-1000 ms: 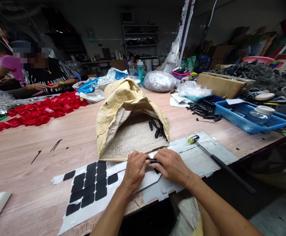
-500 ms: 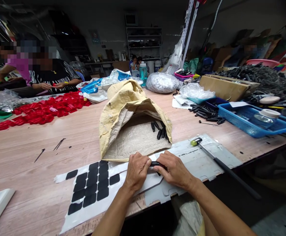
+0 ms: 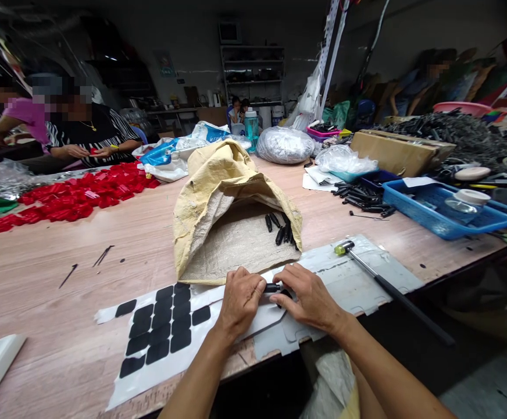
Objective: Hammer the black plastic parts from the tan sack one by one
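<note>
My left hand and my right hand are close together at the near table edge, both pinched on a small black plastic part held between them. They rest over a white backing sheet carrying several black square pads. Just beyond my hands lies an open tan woven sack with several black parts inside its mouth.
A hammer lies on a grey sheet to the right. Blue trays and loose black parts sit farther right. Red pieces cover the left, where other people sit. Thin black pins lie on the wooden table.
My hands have stayed on the small black part, shifting it only slightly. The view has swayed a little.
</note>
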{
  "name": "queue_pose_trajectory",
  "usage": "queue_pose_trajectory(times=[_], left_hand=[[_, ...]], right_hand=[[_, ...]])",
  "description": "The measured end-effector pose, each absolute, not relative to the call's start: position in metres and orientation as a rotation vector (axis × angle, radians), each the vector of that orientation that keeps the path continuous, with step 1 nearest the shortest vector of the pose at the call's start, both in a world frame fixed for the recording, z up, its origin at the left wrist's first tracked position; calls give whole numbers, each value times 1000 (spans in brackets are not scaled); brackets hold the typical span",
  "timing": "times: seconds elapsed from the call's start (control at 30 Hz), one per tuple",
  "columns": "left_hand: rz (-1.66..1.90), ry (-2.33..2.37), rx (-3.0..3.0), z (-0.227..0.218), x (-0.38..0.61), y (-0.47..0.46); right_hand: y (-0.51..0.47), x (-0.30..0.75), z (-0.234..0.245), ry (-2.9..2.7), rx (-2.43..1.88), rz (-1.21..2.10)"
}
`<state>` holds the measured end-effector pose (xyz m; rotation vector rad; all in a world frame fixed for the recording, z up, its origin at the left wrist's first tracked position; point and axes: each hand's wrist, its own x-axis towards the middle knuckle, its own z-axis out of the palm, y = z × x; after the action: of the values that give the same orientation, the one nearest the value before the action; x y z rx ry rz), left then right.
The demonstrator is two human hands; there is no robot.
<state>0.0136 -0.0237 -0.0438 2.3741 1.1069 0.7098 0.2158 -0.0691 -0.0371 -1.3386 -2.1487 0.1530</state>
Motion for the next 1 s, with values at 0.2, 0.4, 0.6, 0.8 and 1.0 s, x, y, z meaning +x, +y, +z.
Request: queue_pose_trajectory(times=[0.2,0.4,0.6,0.8,1.0], left_hand=[[773,1082,2333,-42,12,-26],[771,1091,2316,-40,13,-27],[763,1087,2324,-40,14,-27],[755,1075,2352,-40,14,-26],[749,1061,2373,-42,15,-26]], right_hand=[[-65,214,-47,-2131,-1301,82],[-65,220,-52,-2085,-1312,115],[-68,221,-47,-2093,-1347,155],[-67,219,-47,-2148,-1336,120],[-67,212,-48,-2147,-1334,78]])
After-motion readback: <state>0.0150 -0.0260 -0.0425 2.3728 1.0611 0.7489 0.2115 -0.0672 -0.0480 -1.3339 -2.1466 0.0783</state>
